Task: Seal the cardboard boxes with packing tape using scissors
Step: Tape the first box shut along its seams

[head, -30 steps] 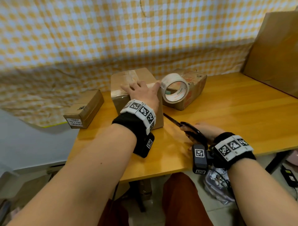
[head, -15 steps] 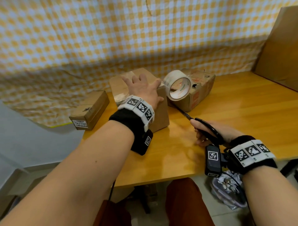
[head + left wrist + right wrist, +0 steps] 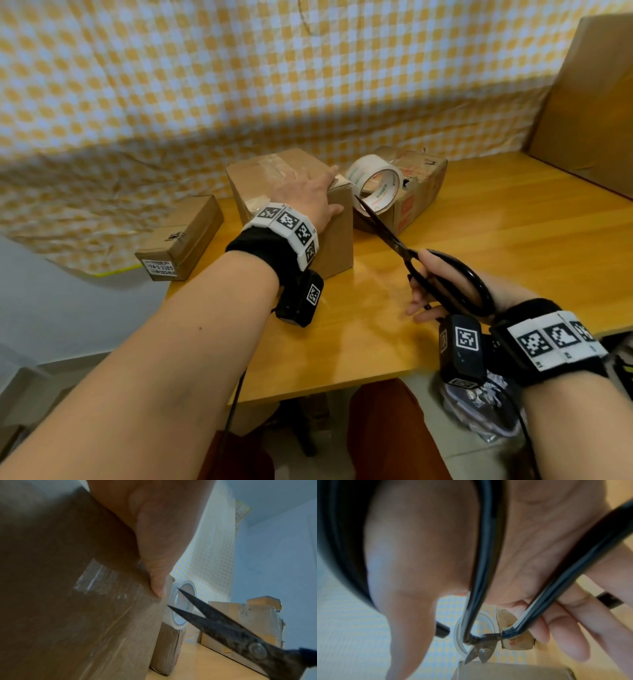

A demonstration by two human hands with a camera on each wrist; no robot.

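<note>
My left hand lies flat on top of the middle cardboard box, fingers straight, the thumb pressing its right edge. Old clear tape shows on the box's side. A white-rimmed roll of clear packing tape stands just right of that box, against a second, worn box. My right hand grips the black handles of the scissors. The scissors' blades are parted, tips right beside the roll and the box corner. Whether a tape strip runs between roll and box is unclear.
A small labelled box sits at the wooden table's left back corner. A large cardboard sheet leans at the right. A yellow checked cloth hangs behind. The near table edge lies under my wrists.
My right hand has lifted the scissors off the table and carried them forward to the tape roll, with the blades now parted. My left hand has stayed on the box.
</note>
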